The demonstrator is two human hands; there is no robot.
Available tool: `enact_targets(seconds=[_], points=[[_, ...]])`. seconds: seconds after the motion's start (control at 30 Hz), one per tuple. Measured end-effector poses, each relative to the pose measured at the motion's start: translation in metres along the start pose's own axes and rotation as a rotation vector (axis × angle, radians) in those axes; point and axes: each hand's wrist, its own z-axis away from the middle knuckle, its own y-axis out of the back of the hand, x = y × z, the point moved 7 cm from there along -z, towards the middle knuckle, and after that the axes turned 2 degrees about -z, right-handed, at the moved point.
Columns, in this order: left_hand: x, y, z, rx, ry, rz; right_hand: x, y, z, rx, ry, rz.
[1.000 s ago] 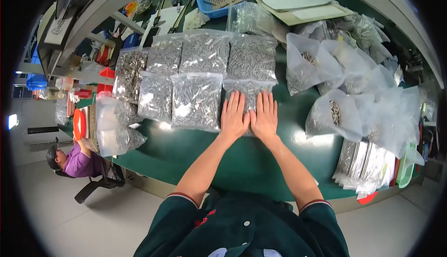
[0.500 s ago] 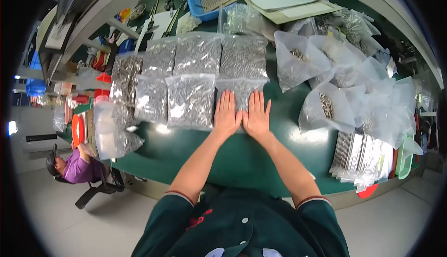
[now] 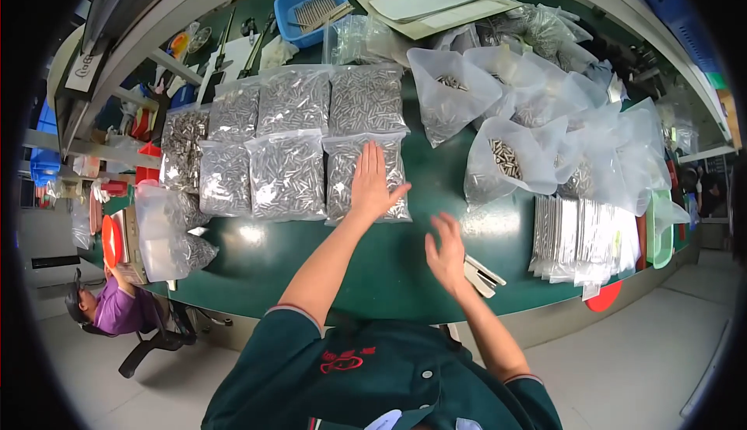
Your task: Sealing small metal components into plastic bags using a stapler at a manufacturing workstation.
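My left hand [image 3: 370, 182] lies flat on a clear zip bag [image 3: 393, 175] full of small metal pins, the front right one of several such bags in two rows. Its fingers point away from me, the thumb spread to the right. Over the green table [image 3: 381, 263], my right hand [image 3: 446, 252] is off the bags with its fingers loosely bent and apart, holding nothing. Just right of that hand is a cream and dark stapler [image 3: 484, 276]. Another filled bag [image 3: 285, 175] lies directly left of the pressed one.
Open translucent bags of metal pins [image 3: 506, 159] stand at the right, behind stacked flat silvery packets [image 3: 580, 235]. A blue basket [image 3: 282, 17] and a paper folder [image 3: 436, 17] lie at the back. A seated person in purple [image 3: 128, 304] works at far left.
My right hand has lifted off the bag and come back toward me, near the stapler, now uncovered. My left hand stays on the bag. The whole view has shifted.
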Motion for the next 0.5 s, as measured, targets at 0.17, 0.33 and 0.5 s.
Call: enact_targets(seconds=[0.17,0.33,0.5], points=[[0.003,-0.006,-0.009,-0.057,-0.048,-0.022,0.021,-0.005,0.039,-0.13,-0.194,-0.089],[-0.001,-0.01,-0.002,-0.114,-0.018,-0.099,0.029,0.014,0.04,-0.094,-0.203,-0.112],[-0.035,-0.011,-0.023,-0.308,0.119,0.308,0.019,0.029,0.034,-0.048,-0.157,-0.135]])
